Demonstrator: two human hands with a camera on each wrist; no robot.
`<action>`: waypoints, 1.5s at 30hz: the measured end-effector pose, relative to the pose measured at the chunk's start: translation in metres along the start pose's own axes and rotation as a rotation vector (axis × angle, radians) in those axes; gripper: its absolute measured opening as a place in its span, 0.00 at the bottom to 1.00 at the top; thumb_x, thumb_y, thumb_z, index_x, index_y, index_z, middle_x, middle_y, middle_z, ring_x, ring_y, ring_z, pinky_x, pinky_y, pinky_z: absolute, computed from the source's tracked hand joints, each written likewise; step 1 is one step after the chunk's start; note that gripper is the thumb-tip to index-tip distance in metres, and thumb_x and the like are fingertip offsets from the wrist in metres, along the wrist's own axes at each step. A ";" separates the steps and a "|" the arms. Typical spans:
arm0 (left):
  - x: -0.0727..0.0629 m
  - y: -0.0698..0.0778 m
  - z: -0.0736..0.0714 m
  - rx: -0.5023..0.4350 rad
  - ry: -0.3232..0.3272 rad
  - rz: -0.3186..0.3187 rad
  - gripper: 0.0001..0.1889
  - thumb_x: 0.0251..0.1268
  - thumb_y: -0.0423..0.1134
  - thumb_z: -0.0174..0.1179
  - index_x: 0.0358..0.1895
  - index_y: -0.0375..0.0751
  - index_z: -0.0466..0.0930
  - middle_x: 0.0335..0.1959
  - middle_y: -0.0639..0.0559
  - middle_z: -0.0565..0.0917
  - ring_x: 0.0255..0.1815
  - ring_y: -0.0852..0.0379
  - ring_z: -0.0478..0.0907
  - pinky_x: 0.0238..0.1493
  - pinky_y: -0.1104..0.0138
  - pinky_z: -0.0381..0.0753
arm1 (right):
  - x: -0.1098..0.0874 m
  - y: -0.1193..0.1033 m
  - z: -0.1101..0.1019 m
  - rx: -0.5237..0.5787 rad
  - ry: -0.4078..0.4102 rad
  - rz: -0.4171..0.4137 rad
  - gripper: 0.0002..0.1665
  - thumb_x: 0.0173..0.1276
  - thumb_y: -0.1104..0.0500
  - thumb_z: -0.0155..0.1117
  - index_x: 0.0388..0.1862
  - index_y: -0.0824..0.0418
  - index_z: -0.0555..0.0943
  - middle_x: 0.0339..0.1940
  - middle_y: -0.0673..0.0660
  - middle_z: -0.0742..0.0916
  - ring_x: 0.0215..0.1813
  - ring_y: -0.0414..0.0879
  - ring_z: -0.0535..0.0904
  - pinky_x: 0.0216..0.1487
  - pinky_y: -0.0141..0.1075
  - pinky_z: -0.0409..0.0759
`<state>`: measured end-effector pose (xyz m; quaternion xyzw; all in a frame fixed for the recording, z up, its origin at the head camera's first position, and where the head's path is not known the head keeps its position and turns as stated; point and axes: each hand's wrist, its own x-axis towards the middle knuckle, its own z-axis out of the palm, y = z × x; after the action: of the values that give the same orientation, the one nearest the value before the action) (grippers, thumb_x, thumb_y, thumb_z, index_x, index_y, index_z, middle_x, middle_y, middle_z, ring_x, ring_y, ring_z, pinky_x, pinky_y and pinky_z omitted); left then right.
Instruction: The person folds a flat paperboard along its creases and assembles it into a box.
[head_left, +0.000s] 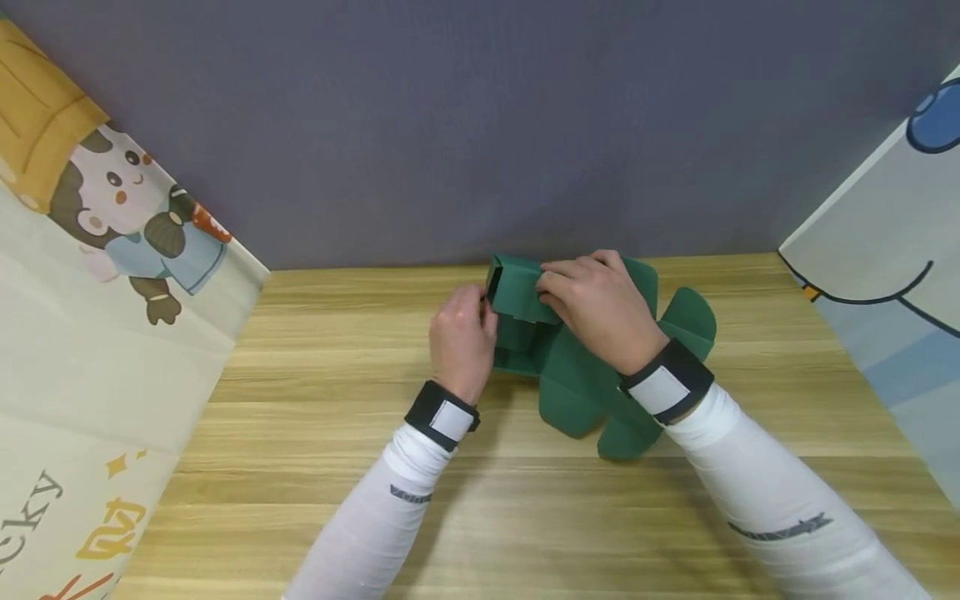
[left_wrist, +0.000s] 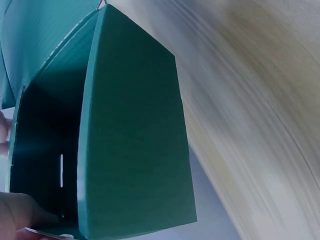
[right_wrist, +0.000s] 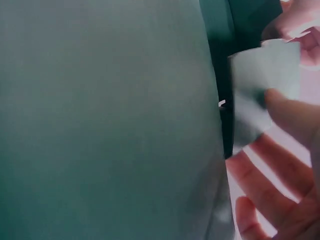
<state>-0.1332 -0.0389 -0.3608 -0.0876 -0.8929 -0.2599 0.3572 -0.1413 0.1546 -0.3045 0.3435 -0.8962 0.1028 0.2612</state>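
A partly folded green cardboard box (head_left: pixel 517 287) lies at the back of the table, its side flaps (head_left: pixel 577 392) spread to the right. In the head view my left hand (head_left: pixel 461 342) pinches the left end of the raised, folded-over wall. Its thumb reaches into the box's dark inside in the left wrist view, beside a standing side panel (left_wrist: pixel 135 135). My right hand (head_left: pixel 600 308) lies over the top of the same wall. In the right wrist view, its thumb presses the folded flap (right_wrist: pixel 255 95) while the fingers are behind it. The box's far inside is shadowed.
The wood-grain table (head_left: pixel 315 467) meets a dark grey wall (head_left: pixel 480 133) just behind the box. Printed panels with cartoon figures stand at the left (head_left: pixel 90 350) and right (head_left: pixel 900 275). Rounded flaps (head_left: pixel 690 317) stick out beyond my right wrist.
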 end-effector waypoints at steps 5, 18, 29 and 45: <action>-0.002 0.003 0.000 0.004 0.004 0.030 0.05 0.59 0.29 0.61 0.38 0.37 0.82 0.32 0.47 0.85 0.30 0.54 0.83 0.32 0.64 0.84 | 0.007 0.001 0.000 -0.033 -0.022 0.087 0.19 0.59 0.54 0.73 0.48 0.58 0.80 0.35 0.56 0.87 0.35 0.52 0.81 0.50 0.50 0.70; -0.005 0.012 0.000 0.023 -0.014 0.045 0.05 0.60 0.29 0.61 0.39 0.37 0.82 0.33 0.47 0.86 0.32 0.54 0.84 0.34 0.65 0.84 | 0.015 0.000 0.013 -0.171 -0.001 0.079 0.04 0.63 0.60 0.69 0.33 0.59 0.83 0.25 0.56 0.86 0.30 0.52 0.73 0.40 0.47 0.66; -0.005 0.017 -0.001 0.023 -0.046 0.031 0.04 0.60 0.30 0.61 0.38 0.37 0.82 0.32 0.47 0.85 0.31 0.55 0.83 0.33 0.65 0.84 | 0.017 0.001 0.021 -0.280 0.091 0.035 0.14 0.67 0.73 0.55 0.23 0.64 0.80 0.18 0.60 0.82 0.27 0.54 0.72 0.35 0.46 0.65; -0.008 0.017 -0.001 0.031 -0.064 0.018 0.03 0.59 0.30 0.61 0.35 0.38 0.81 0.29 0.49 0.83 0.28 0.55 0.82 0.30 0.65 0.83 | 0.018 0.006 0.035 -0.338 0.189 0.008 0.16 0.66 0.64 0.56 0.16 0.61 0.73 0.15 0.58 0.79 0.22 0.53 0.72 0.34 0.47 0.64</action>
<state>-0.1206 -0.0246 -0.3585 -0.0982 -0.9069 -0.2400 0.3321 -0.1704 0.1367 -0.3241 0.2799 -0.8736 -0.0165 0.3978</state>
